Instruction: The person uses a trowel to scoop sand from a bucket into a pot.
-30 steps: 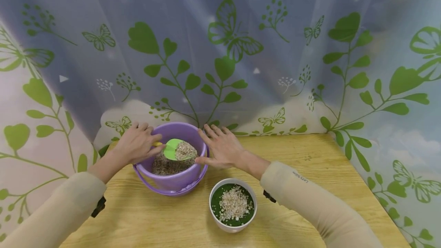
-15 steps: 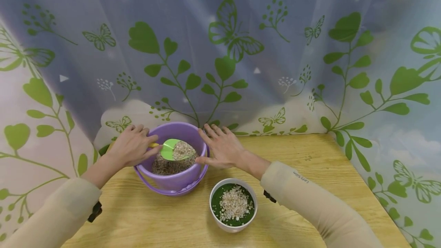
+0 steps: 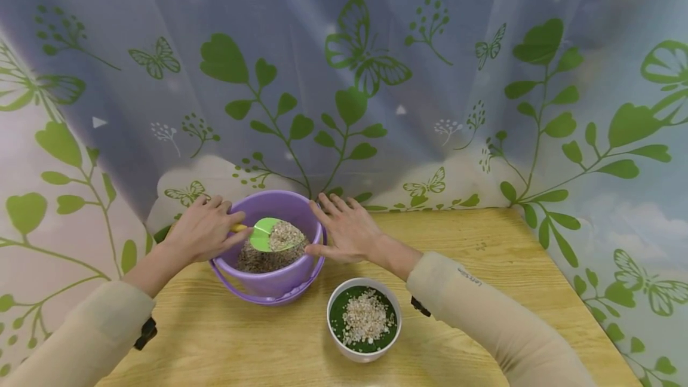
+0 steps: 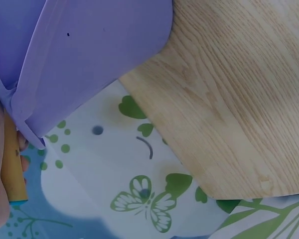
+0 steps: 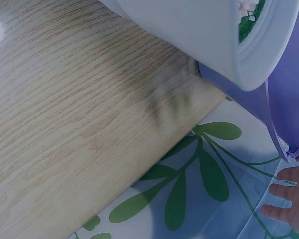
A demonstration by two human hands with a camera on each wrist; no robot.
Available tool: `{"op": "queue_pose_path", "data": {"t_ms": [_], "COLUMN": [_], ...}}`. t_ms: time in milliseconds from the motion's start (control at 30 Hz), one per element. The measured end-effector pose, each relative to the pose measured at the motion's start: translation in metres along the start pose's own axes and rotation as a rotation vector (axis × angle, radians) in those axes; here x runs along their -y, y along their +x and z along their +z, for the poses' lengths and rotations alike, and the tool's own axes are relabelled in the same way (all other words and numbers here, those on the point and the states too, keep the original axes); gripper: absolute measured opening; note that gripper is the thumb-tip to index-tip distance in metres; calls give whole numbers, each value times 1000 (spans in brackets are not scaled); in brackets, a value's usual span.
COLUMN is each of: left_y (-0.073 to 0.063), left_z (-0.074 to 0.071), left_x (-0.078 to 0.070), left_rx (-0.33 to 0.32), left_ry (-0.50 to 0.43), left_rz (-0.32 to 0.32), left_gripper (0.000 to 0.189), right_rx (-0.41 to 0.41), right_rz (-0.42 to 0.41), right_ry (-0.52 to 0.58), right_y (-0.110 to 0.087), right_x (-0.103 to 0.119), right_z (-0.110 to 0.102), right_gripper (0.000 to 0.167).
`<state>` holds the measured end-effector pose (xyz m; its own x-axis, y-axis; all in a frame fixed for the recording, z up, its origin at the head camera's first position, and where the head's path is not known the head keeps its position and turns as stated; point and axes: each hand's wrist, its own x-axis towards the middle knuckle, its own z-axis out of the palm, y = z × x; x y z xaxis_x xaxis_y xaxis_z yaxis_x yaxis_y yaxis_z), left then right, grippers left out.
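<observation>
In the head view my left hand (image 3: 201,229) grips the yellow handle of a small green trowel (image 3: 260,234). Pale grit is heaped on the trowel's blade, which is level over a purple bucket (image 3: 263,284). Darker grit covers the bucket's bottom. My right hand (image 3: 349,232) rests at the bucket's right rim, its fingers straight and spread. The left wrist view shows the wooden handle (image 4: 14,167) passing under the fingers by the bucket's rim. A white pot (image 3: 363,356) stands at the front, with pale grit on a green surface inside.
Everything stands on a wooden table (image 3: 457,291). A curtain (image 3: 451,136) printed with leaves and butterflies hangs behind it and at both sides. The bucket's purple carrying handle (image 3: 231,291) hangs down at its front.
My left hand has shifted slightly left with the loaded trowel, mostly in the first half second. The right hand, bucket and pot have stayed in place.
</observation>
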<state>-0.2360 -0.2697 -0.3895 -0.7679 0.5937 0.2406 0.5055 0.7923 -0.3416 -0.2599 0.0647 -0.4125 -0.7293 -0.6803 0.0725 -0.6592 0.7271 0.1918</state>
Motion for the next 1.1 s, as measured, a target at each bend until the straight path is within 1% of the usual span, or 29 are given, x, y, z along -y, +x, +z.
{"op": "queue_pose_path", "data": {"t_ms": [200,467,633,833,900,967,1100], "left_y": [0,1,2,3,3,3,4], "left_z": [-3,-8,-9,-12,-13,-13,-13], "left_x": [0,-1,-2,-6,-7,-8,-9], "left_rx": [-27,-23,-31,-36,-42,-49,-64], "left_ry": [-7,-17,-15,-13,-12,-10,-8], "left_rz": [10,14,19,20,23,25,29], "left_gripper": [38,38,38,38,39,39,39], "right_rx": [8,26,36,38,33,30,22], "right_rz": [3,-5,-5,3,4,6,6], "right_ry": [27,61,69,80,82,80,72], "right_y": [0,1,1,-2,-5,-7,-13], "right_x": [0,-1,-2,-4,-7,-9,-13], "right_z": [-1,-2,-3,-4,-5,-5,-7], "right_gripper": [102,105,111,126,128,126,111]}}
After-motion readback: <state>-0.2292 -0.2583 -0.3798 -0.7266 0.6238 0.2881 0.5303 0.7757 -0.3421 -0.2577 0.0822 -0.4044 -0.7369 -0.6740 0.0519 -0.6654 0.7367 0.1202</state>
